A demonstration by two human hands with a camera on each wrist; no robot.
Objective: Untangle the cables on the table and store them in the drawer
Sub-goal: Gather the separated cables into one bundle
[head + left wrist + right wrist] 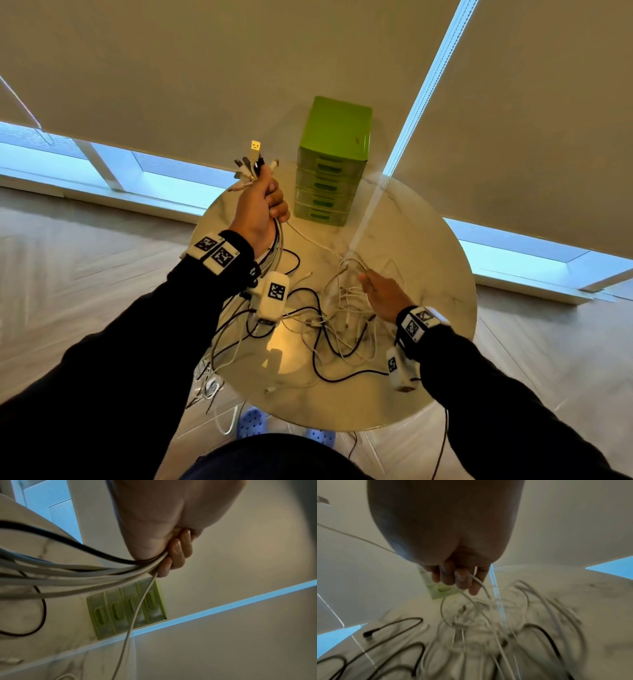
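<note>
My left hand [265, 202] is raised above the round table [428, 246] and grips a bundle of white and black cables [96, 572]. Their plug ends [251, 164] fan out above the fist. The cables trail down into a tangle [335, 325] on the tabletop. My right hand [380, 291] is low over the tangle and pinches a white cable [479, 584] between its fingers [462, 578]. A green set of small drawers [334, 161] stands at the table's far edge, all drawers closed.
Several cable ends hang off the table's near left edge [209, 387] toward the floor. Window blinds [239, 68] hang just behind the table. My feet in blue shoes [251, 423] stand under the near edge.
</note>
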